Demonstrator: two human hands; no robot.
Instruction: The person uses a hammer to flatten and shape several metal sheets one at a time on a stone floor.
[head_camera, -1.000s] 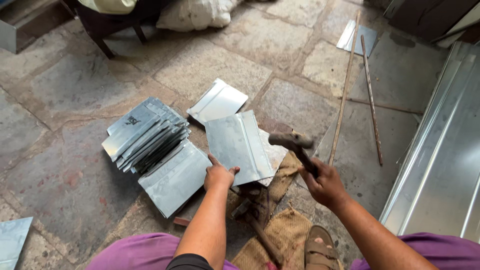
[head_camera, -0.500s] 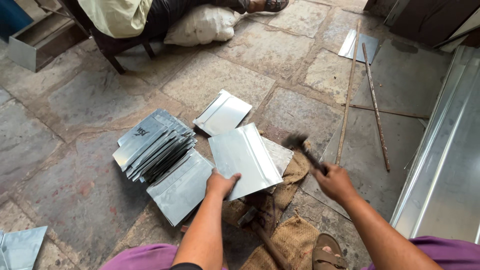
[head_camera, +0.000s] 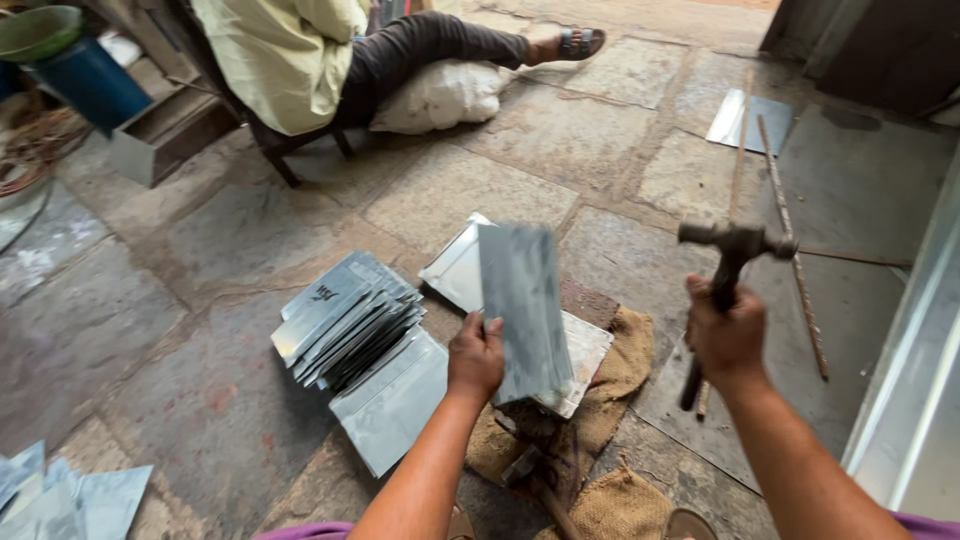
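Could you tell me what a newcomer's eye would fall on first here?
Probably the hammer raised in the right hand, right of centre. Next, the grey metal sheet the left hand tilts up mid-frame, over burlap sacking. A fanned stack of sheets lies to its left.

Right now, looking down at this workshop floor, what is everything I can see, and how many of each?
Flat grey sheet-metal piece: one, grey, raised on edge in the left hand.
Fanned stack of grey metal sheets: one stack, count unclear, on the stone floor at left.
Folded metal trays: at least two, silver, behind and under the raised piece.
Brown burlap sacking: one, under the work.
Wooden-handled steel hammer: one, dark, held up in the right hand.
Thin rods: two, rusty, on the floor at right.
Seated person: one, pale shirt, top left.
Blue drum: one, far left.
Left hand: fingers gripping the sheet's edge.
Right hand: fingers closed round the hammer handle.
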